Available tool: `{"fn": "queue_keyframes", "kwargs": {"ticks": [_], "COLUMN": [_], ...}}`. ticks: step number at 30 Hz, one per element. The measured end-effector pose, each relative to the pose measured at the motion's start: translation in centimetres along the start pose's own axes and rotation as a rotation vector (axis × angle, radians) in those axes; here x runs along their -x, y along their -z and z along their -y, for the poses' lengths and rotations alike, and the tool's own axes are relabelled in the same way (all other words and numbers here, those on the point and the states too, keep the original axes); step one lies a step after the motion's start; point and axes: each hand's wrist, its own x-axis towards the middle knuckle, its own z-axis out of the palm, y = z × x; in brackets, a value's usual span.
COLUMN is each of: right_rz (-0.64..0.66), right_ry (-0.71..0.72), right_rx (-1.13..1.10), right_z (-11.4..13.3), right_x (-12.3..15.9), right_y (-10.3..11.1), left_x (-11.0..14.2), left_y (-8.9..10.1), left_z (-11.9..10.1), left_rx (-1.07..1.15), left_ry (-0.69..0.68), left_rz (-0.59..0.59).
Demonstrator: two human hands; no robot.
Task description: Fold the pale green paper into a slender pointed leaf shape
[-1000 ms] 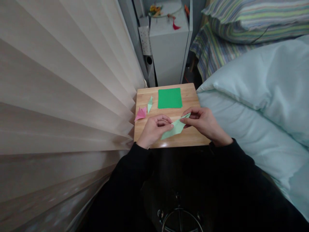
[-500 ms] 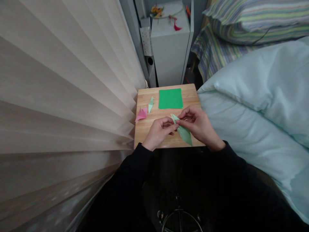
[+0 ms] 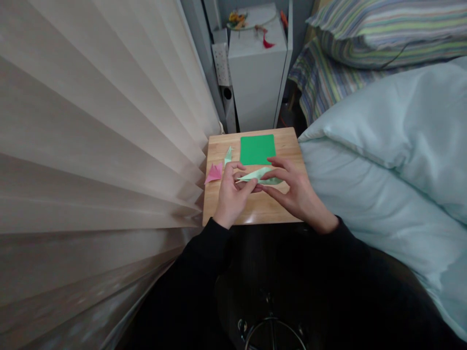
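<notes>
A pale green folded paper (image 3: 257,173) lies nearly sideways above the table, its narrow point toward the left. My left hand (image 3: 233,192) pinches it, thumb on the near side and fingers behind. From the right, my right hand (image 3: 294,189) has its thumb and a fingertip closed around the paper's wider part, with another finger raised; the exact contact is partly hidden. Just left of my left hand sits a pink folded paper (image 3: 214,173). Behind that hand's fingers a second pale green folded piece (image 3: 228,155) shows only its upper part.
A stack of bright green square paper (image 3: 257,149) rests at the far side of the small wooden table (image 3: 219,206). A pleated curtain (image 3: 127,146) borders the left. On the right is a bed with a light blue quilt (image 3: 383,160). Behind stands a white cabinet (image 3: 255,82).
The pale green folded paper has turned from slanting toward me to lying sideways, its point now left. My left hand has shifted slightly up and left; the right hand's fingers have spread wider.
</notes>
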Motion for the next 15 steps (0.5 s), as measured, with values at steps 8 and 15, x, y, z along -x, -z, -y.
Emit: {"fn": "queue_keyframes", "kwargs": {"ticks": [8,15], "right_rz": [-0.217,-0.343], "right_ry": [-0.144,-0.388], "right_rx": [0.066,-0.104], "right_z": [0.1,2.3], "right_x": [0.3,1.0], "right_y": [-0.8,-2.1], "left_x": [0.0,-0.6], "left_y": [0.1,0.7], "left_z": [0.1,0.8], "left_rx": [-0.095,-0.095], "left_ry": [-0.060,-0.117], "left_rz": [0.003,-0.115]}}
